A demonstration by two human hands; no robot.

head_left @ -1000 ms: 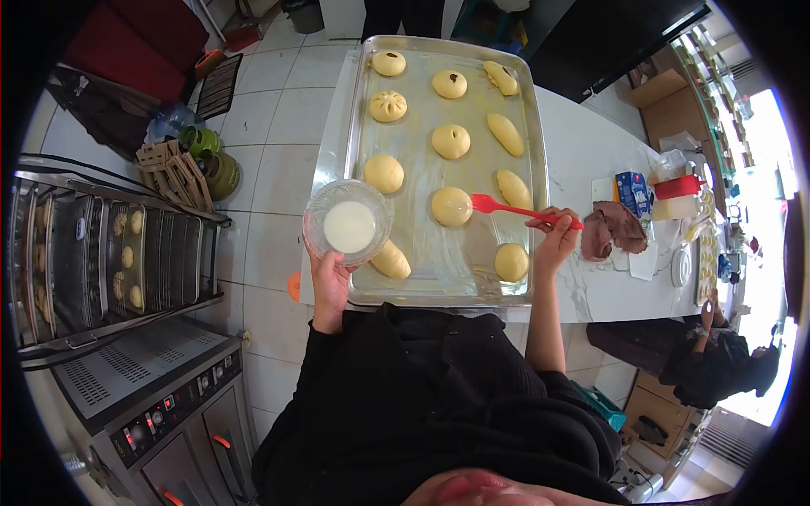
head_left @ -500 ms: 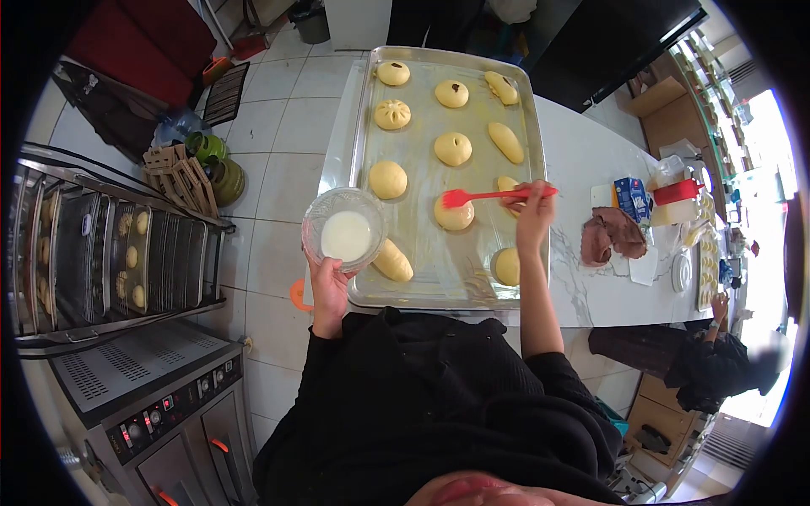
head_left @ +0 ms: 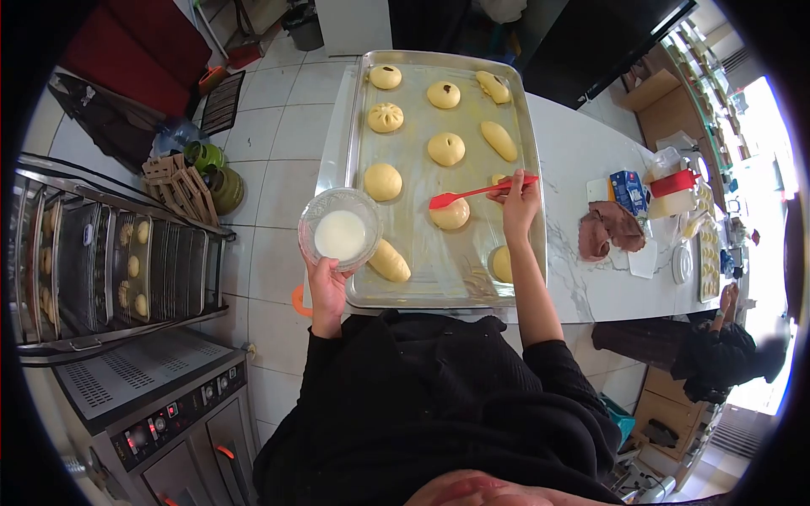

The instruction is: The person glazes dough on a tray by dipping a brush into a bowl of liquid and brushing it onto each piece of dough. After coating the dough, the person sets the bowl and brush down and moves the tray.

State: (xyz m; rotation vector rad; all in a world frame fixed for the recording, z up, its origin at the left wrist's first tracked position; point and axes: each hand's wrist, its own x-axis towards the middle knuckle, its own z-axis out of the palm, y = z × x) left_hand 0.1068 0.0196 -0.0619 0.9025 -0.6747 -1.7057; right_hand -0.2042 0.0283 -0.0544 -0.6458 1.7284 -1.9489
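At centre left, the left hand (head_left: 329, 291) clamps its fingers on a bowl (head_left: 341, 199), upright probably against spilling; the right hand (head_left: 520, 203) pinches a brush (head_left: 481, 191) over a bun (head_left: 451, 218).

blue carton (head_left: 627, 193): "MILK" | metal appliance's control panel (head_left: 179, 415): markings too small to read
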